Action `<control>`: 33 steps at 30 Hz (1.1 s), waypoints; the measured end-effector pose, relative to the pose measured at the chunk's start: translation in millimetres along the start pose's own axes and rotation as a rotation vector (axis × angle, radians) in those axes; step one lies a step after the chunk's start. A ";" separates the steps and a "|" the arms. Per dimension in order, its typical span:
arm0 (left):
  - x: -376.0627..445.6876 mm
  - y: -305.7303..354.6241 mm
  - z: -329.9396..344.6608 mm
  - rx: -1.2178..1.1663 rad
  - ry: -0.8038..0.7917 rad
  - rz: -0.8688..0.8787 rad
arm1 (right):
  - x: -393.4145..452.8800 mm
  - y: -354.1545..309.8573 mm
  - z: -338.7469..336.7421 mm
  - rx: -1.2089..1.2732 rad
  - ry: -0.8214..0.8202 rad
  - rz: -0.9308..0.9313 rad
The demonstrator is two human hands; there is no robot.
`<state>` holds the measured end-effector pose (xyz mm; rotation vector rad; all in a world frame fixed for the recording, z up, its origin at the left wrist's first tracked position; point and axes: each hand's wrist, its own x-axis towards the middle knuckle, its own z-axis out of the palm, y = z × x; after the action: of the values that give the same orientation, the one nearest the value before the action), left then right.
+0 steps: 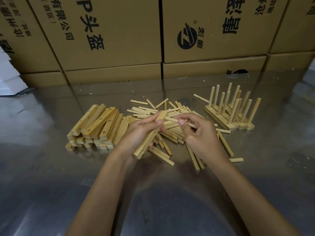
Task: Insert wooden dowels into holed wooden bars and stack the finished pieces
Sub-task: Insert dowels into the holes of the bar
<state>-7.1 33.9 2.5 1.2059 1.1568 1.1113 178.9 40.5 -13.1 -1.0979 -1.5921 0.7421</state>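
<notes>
Two hands (136,133) are showing — one bar (150,137) held, one dowel (172,120) pinched; about four finished pieces (230,116) are standing; loose dowels (146,109) and bars (95,126) — too many to count.

The left hand (138,133) covers the middle of the bar (150,137) it holds. The right hand (199,133) hides most of its dowel (170,119). Cardboard boxes (110,31) are cut off at the frame's top edge, their print incomplete.

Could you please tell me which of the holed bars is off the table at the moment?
The bar gripped in the left hand; the other bars lie stacked on the table.
</notes>
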 end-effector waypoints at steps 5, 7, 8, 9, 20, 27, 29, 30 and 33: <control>1.2 2.1 -4.9 -0.071 0.129 0.018 | 0.9 -8.4 1.6 0.350 -0.045 0.161; 0.3 2.3 -8.3 -0.055 0.144 0.020 | 0.9 -10.8 1.8 0.403 -0.032 0.182; 0.0 2.7 -8.6 -0.051 0.140 0.020 | 1.0 -10.9 2.0 0.412 -0.024 0.192; -0.2 3.0 -8.0 -0.057 0.131 0.017 | 1.0 -10.7 1.9 0.404 -0.014 0.200; -0.2 2.3 -6.6 -0.088 0.042 -0.044 | 0.6 -10.8 2.1 0.372 -0.033 0.241; -1.2 3.9 -5.5 -0.080 0.030 -0.045 | 7.0 -6.2 -7.3 0.577 0.065 0.293; -2.1 4.1 -3.4 -0.064 -0.004 -0.032 | 7.5 -6.5 -6.4 0.520 0.023 0.263; -2.5 4.2 -2.1 -0.052 -0.021 -0.026 | 6.1 -6.9 -5.1 0.443 -0.009 0.237; -3.8 4.6 1.6 -0.025 -0.065 -0.001 | -0.7 -1.9 1.8 0.052 -0.088 0.061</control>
<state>-5.9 30.2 7.3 1.2137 1.0912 1.0748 176.6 39.1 -12.3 -1.0931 -1.6090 0.8786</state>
